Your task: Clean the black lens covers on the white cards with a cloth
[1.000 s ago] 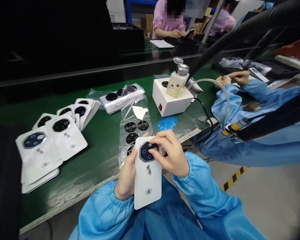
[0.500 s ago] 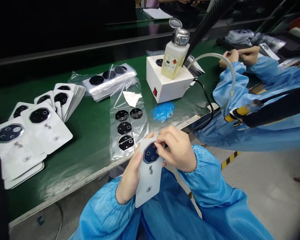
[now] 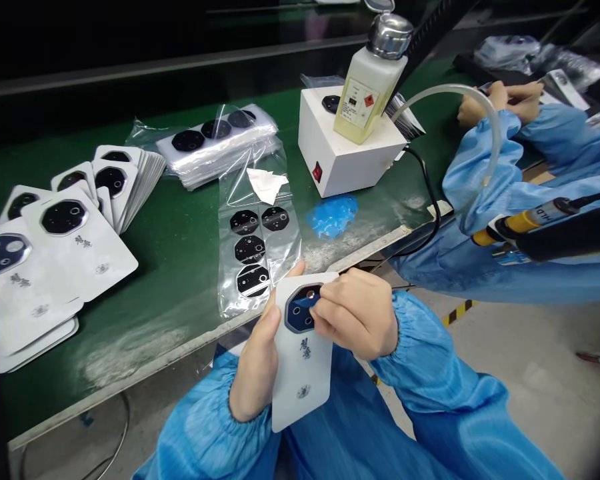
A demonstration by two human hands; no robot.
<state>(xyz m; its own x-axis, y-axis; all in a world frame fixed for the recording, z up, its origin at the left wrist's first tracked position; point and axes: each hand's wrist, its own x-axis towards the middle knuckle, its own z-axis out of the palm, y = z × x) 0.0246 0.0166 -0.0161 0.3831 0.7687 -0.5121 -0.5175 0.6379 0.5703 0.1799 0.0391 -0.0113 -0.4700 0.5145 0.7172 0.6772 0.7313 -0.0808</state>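
My left hand grips a pale phone back cover by its left edge, thumb on the front. The cover is tilted over my lap, just off the bench edge. Near its top is a dark octagonal camera plate with round holes, bluish where my fingers meet it. My right hand is closed in a pinch at the plate's right side; whatever lies between the fingertips is hidden. Beyond the cover, a clear plastic sheet carries several black octagonal pieces and a torn white scrap.
Fanned covers lie left on the green bench. A bagged stack lies behind. A liquid bottle stands on a white box with crumpled blue film before it. A co-worker's hands work at right.
My right fingers have curled more tightly and shifted slightly lower over the camera plate. My left hand still holds the cover. The view has tilted down a little, and the co-worker's hands have shifted.
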